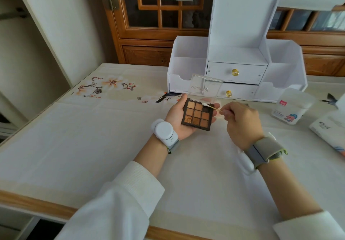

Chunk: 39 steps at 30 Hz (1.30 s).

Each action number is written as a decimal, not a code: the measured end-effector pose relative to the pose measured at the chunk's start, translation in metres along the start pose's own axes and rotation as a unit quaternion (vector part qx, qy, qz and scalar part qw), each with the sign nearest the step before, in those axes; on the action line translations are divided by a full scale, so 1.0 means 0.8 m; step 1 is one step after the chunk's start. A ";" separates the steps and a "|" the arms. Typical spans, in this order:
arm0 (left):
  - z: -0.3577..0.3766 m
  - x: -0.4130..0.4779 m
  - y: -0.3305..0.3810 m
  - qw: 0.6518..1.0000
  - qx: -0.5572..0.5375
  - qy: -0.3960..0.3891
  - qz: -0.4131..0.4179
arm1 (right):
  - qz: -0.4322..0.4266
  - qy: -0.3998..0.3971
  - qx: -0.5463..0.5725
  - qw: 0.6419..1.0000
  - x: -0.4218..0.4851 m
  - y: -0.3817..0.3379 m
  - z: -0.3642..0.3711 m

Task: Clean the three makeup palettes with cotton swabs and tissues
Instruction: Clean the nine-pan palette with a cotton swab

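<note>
The left hand (177,120) cups an open palette (197,115) of nine brown pans, lid up. The right hand (240,122) pinches a cotton swab (209,106), its tip on the top-right pan. To the right are a swab tub (291,107) and a tissue pack (328,129). Behind stands an organizer (237,52), drawers closed.

The tabletop (93,146) has a wooden front edge and a pale cloth (115,86) printed with flowers and birds. At the far side stands a white organizer (237,67) with two drawers. Near it on the right stands a box of cotton swabs (291,107), and just beside that lies a pack of tissues (328,127).
</note>
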<state>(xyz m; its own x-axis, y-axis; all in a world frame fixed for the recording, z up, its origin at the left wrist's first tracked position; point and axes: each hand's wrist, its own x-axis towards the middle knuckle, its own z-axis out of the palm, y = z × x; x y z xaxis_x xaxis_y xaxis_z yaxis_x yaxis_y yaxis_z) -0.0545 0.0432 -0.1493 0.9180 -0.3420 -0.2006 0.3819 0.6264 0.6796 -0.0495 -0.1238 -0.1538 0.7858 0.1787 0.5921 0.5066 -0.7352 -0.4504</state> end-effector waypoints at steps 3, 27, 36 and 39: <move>-0.001 0.000 0.000 1.000 -0.001 -0.010 -0.004 | 0.000 0.003 -0.001 1.000 0.000 0.000 0.001; -0.002 0.002 0.000 1.000 0.010 0.017 0.004 | -0.040 -0.005 -0.027 0.999 -0.001 -0.002 -0.004; -0.003 0.002 0.001 0.999 0.000 0.038 0.003 | -0.048 -0.059 -0.032 0.997 0.000 -0.004 -0.007; -0.003 0.002 0.001 0.999 0.008 0.039 0.006 | -0.049 -0.066 -0.032 0.996 0.000 -0.006 -0.007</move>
<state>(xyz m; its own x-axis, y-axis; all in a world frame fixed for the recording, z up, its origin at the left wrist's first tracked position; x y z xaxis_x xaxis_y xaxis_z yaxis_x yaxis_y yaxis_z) -0.0524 0.0443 -0.1509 0.9284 -0.2783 -0.2461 0.3694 0.6192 0.6929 -0.0539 -0.1244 -0.1478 0.7753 0.3325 0.5369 0.5627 -0.7498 -0.3482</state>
